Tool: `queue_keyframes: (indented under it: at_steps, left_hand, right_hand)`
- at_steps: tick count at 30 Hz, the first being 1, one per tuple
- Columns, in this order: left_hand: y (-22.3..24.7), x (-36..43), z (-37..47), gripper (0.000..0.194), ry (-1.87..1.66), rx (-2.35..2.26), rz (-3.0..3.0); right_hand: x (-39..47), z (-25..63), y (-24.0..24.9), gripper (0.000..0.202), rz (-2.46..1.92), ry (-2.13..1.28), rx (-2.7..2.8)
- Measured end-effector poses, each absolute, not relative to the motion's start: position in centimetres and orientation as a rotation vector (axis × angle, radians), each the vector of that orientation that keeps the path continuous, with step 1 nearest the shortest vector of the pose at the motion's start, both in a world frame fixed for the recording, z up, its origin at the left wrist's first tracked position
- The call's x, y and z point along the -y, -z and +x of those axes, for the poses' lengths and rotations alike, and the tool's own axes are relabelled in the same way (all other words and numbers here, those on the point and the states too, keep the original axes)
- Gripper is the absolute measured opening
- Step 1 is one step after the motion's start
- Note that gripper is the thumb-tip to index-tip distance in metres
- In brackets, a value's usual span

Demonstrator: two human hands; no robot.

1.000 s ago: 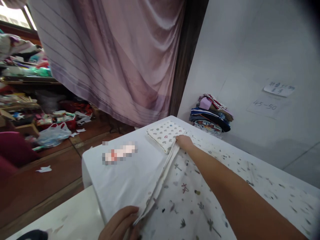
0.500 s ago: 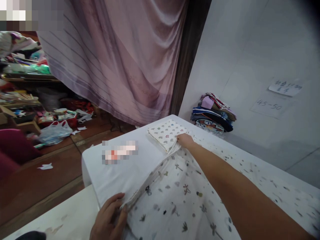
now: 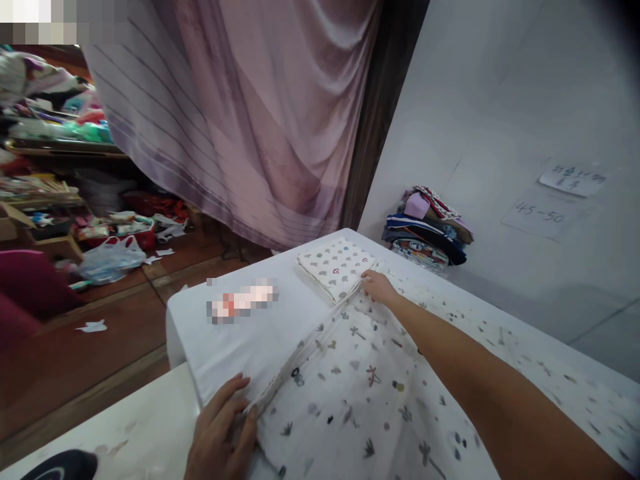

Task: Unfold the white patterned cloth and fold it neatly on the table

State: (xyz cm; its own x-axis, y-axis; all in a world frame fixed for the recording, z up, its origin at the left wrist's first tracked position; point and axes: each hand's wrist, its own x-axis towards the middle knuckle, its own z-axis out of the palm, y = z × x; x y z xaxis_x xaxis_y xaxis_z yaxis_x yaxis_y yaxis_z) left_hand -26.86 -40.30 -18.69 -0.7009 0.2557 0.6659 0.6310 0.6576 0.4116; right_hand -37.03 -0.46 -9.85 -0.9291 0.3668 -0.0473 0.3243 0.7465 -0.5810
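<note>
A white cotton cloth (image 3: 350, 373) printed with small plants and palm trees lies spread over the white-covered table (image 3: 240, 347). Its folded edge runs diagonally between my two hands. My right hand (image 3: 383, 288), arm stretched out, pinches the far end of that edge. At the near end, my left hand (image 3: 223, 427) has thumb and fingers closed round the corner, the index finger reaching out over the table cover. Just beyond my right hand lies a folded cloth (image 3: 335, 267) with a grey mushroom-like print.
A pile of folded clothes (image 3: 425, 230) stands against the wall at the right. A pink curtain (image 3: 260, 120) hangs behind the table. Bags and boxes clutter the left floor. A dark round object (image 3: 63, 467) sits at lower left. A blurred-out item lies on the table.
My right hand has shifted slightly right and down with its end of the cloth, drawing the edge straighter. My left hand keeps its place at the near corner.
</note>
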Motion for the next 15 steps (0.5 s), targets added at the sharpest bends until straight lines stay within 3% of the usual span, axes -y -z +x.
queue_keyframes:
  at_steps: [8, 15]
  left_hand:
    - [17.0, 40.5, -26.4, 0.011, 0.787, 2.196, -0.833]
    - [17.0, 40.7, -26.4, 0.012, 0.727, 2.149, -0.919]
  right_hand:
    - [1.8, -36.1, 11.4, 0.030, -0.333, -1.005, 2.896]
    - [2.2, -35.1, 11.2, 0.019, -0.241, -0.850, 2.951]
